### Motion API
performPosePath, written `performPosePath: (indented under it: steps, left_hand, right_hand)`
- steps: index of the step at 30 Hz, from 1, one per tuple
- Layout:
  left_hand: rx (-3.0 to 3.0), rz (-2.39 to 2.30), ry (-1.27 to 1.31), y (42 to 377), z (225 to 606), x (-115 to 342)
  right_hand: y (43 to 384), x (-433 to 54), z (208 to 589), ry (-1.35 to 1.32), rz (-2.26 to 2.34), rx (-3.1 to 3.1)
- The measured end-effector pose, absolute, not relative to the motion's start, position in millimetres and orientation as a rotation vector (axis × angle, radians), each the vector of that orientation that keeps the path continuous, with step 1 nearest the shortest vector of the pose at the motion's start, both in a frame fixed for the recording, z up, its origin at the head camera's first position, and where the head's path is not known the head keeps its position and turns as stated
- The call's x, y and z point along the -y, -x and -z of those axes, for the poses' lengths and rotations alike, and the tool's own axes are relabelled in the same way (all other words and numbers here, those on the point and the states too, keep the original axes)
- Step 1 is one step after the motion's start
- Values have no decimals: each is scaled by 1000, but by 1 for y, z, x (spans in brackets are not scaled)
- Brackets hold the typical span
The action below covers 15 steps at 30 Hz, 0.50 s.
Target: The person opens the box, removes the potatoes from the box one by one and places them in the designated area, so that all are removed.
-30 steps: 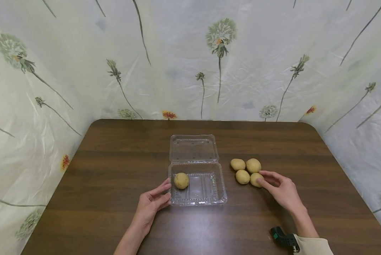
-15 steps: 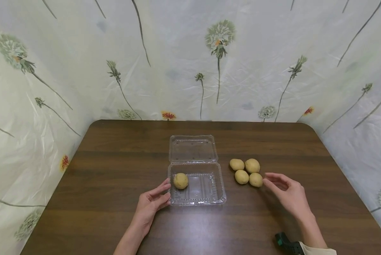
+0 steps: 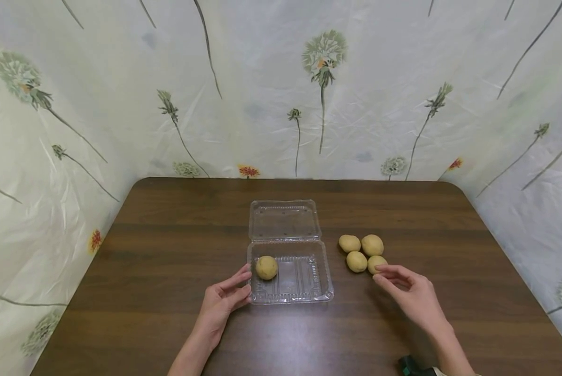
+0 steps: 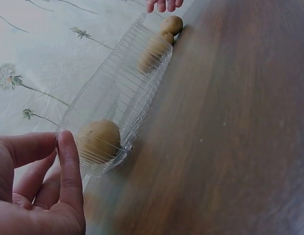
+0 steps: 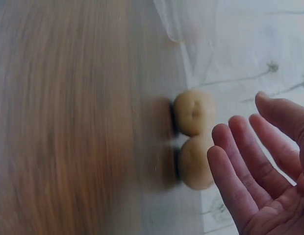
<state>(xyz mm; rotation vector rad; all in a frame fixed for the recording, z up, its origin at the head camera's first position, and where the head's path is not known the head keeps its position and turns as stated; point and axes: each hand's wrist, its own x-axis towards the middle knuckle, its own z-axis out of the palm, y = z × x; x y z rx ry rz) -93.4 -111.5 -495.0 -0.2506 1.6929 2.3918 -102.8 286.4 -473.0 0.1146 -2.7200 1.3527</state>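
Note:
A clear plastic clamshell container (image 3: 325, 271) lies on the table with its lid (image 3: 284, 222) folded back. One potato (image 3: 267, 267) sits at the left inside its base. My left hand (image 3: 217, 308) pinches the base's left rim between thumb and finger, plainly seen in the left wrist view. To the container's right, several potatoes (image 3: 356, 261) rest in a cluster. My right hand (image 3: 412, 295) is above the table by the nearest right potato (image 3: 374, 262), partly covering it in the head view. In the right wrist view its fingers (image 5: 240, 191) are spread and relaxed, holding nothing.
The dark wooden table (image 3: 168, 219) has rounded far corners. A floral plastic sheet (image 3: 262, 94) hangs behind it and along both sides. A black wrist device (image 3: 410, 365) shows on the right arm at the bottom edge.
My right hand first drew back rightward from the potatoes, then came left again toward the nearest one. The left hand has stayed at the container's rim; the potatoes lie as before.

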Motion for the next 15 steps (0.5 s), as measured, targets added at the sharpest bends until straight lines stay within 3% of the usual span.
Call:
performPosePath:
  steps: [15]
  left_hand:
    - [-1685,-2390,260,94,495,111]
  right_hand:
    - [105,-261,480,-226,-1453,2755]
